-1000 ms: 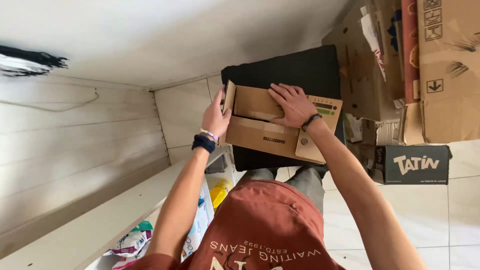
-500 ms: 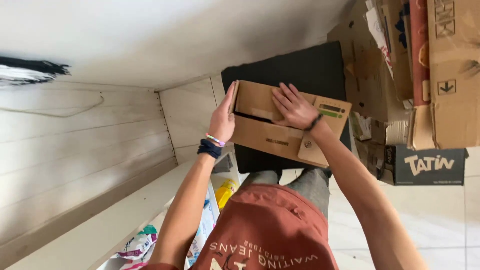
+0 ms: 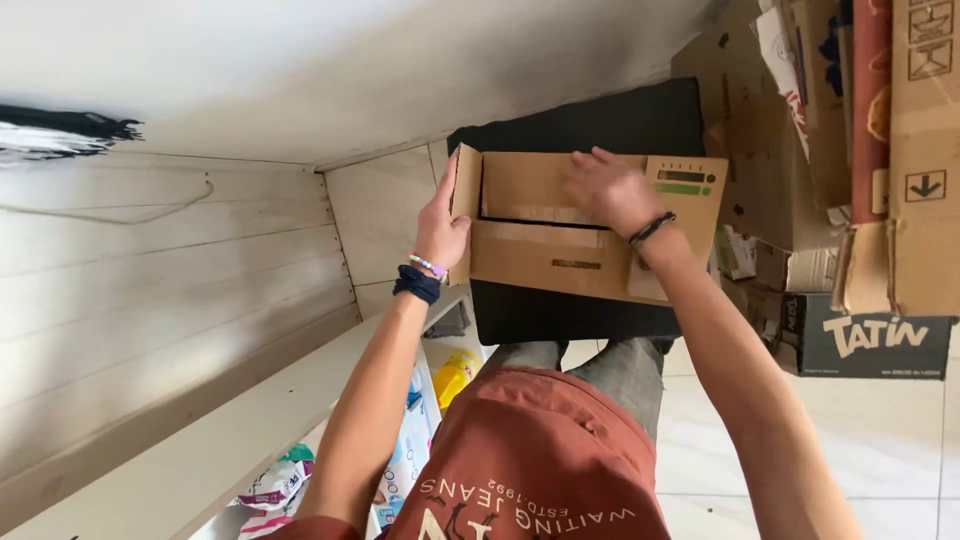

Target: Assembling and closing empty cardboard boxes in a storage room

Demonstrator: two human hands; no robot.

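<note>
A brown cardboard box (image 3: 560, 262) with tape along its flap lies on a black surface (image 3: 600, 125) in front of me. My left hand (image 3: 441, 228), with a dark wristband and a bead bracelet, grips the box's left end, thumb on the side flap. My right hand (image 3: 607, 190), blurred by motion and wearing a dark bracelet, lies on the top flaps with fingers spread. Beside that hand a dark gap shows between the two top flaps. A green-and-white label (image 3: 685, 182) sits on the box's right end.
Stacked flattened cartons (image 3: 900, 150) and a black box (image 3: 870, 345) stand at the right. A white panelled wall (image 3: 160, 290) runs along the left, with a ledge (image 3: 250, 440) holding colourful packets (image 3: 275, 485) and a yellow item (image 3: 457, 372). White tiled floor (image 3: 880, 450) lies below.
My right hand has slid left across the box top, and a gap has opened between the top flaps. My left hand has kept its hold on the left end.
</note>
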